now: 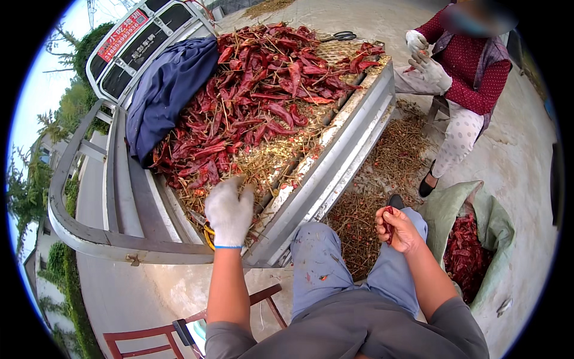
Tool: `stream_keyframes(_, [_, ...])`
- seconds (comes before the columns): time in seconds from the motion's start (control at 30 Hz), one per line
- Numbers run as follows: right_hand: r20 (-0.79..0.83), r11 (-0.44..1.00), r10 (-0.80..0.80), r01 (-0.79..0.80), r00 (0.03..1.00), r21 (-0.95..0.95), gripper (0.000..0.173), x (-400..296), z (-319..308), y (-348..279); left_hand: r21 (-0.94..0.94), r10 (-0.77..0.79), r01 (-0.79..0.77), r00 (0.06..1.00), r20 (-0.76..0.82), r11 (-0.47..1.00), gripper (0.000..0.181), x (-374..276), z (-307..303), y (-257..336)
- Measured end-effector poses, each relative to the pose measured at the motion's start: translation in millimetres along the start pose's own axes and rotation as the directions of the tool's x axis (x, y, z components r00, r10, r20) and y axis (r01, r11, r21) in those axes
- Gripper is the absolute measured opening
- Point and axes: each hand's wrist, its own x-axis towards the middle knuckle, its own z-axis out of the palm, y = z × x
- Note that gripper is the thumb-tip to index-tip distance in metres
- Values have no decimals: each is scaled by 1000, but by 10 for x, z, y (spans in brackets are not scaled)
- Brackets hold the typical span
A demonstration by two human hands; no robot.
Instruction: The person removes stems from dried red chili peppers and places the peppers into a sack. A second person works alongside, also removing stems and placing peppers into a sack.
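My left hand (pixel 229 211), in a white knit glove, is over the near corner of a truck bed, above stems and chaff. Its fingertips are blurred, and whether it grips anything is unclear. Beside its wrist lie scissors with yellow handles (pixel 209 233), partly hidden by the glove. Bare, my right hand (pixel 397 228) holds a dried red chili pepper (pixel 388 224) above my right leg. A large heap of dried red chili peppers (pixel 251 98) covers much of the truck bed. To my right stands an open green woven sack (pixel 441 211) with red chilies (pixel 466 251) inside.
A metal side rail (pixel 336 157) edges the bed near my knees. Dark blue cloth (pixel 172 89) covers part of the heap. Black scissors (pixel 344 35) lie at the far edge. A gloved co-worker (pixel 471 80) sits at upper right. Stems (pixel 394 152) litter the ground; a brown frame (pixel 148 334) stands lower left.
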Motion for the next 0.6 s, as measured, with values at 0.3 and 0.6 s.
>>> stream_keyframes(0.3, [69, 999, -33, 31, 997, 36, 18, -18, -46, -81, 207, -451, 418, 880, 150, 885, 55, 532, 485, -1061])
stream_keyframes(0.6, [13, 996, -40, 41, 999, -85, 17, 0, -45, -25, -200, -363, 350, 931, -32, 915, 67, 316, 88, -803])
